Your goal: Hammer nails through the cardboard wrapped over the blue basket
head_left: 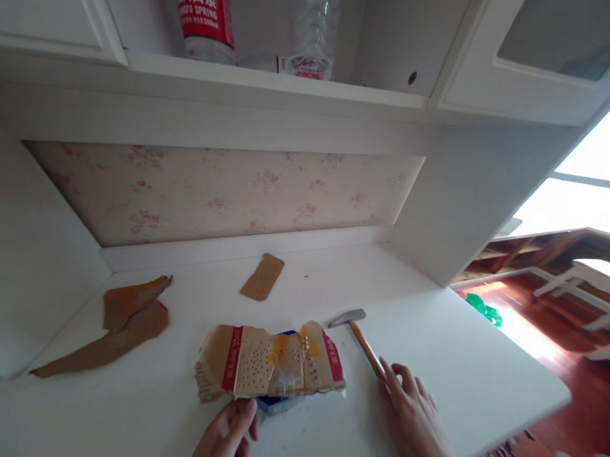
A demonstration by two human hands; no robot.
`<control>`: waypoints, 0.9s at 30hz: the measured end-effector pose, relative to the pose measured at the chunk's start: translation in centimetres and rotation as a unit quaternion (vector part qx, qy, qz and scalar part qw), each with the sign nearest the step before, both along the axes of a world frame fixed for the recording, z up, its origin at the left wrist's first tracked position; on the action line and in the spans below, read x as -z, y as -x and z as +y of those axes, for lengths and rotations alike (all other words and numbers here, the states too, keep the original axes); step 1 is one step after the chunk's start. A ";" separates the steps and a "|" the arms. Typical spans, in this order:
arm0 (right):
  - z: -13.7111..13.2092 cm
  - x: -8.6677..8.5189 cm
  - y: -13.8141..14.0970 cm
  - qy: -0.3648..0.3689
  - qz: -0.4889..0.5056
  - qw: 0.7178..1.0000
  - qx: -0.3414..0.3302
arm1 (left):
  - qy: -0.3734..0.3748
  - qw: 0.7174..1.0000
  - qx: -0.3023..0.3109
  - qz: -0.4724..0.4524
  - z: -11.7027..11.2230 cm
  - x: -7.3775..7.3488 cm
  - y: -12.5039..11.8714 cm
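Note:
A torn, flattened piece of printed cardboard (260,361) with red bands, rows of small holes and orange patches lies across a blue object (275,405), which is mostly hidden beneath it. Just below the cardboard's near edge is my left hand (228,434), its thumb tip at that edge and its fingers curled in; what they hold, if anything, is hidden. To the right, a hammer (365,347) with a grey metal head and wooden handle rests on the white tabletop. My right hand (413,405) closes around the handle's near end.
A small perforated cardboard piece (263,277) lies toward the back of the white tabletop (178,417). Torn brown cardboard scraps (131,329) are at the left. Overhead, a cabinet shelf (270,80) holds plastic bottles (207,18). The tabletop's edge drops off at the right.

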State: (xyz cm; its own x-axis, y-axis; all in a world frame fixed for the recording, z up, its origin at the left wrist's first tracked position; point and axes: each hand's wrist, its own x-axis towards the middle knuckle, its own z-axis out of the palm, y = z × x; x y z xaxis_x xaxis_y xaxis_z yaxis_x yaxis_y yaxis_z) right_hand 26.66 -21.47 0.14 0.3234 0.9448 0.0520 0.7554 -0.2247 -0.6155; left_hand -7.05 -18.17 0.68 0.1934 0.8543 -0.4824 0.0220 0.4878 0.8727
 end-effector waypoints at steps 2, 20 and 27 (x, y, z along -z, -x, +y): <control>0.3 -0.9 0.9 -0.017 0.075 0.997 0.012 | 0.003 1.000 -0.004 0.002 0.1 -0.3 -0.1; 3.4 -4.7 9.4 -0.043 0.561 0.824 -0.061 | -0.077 0.992 -0.093 -0.030 -0.2 -3.9 -0.6; 6.7 -9.2 10.6 -0.089 0.603 0.782 -0.132 | -0.197 0.972 -0.124 -0.013 3.9 -9.7 0.5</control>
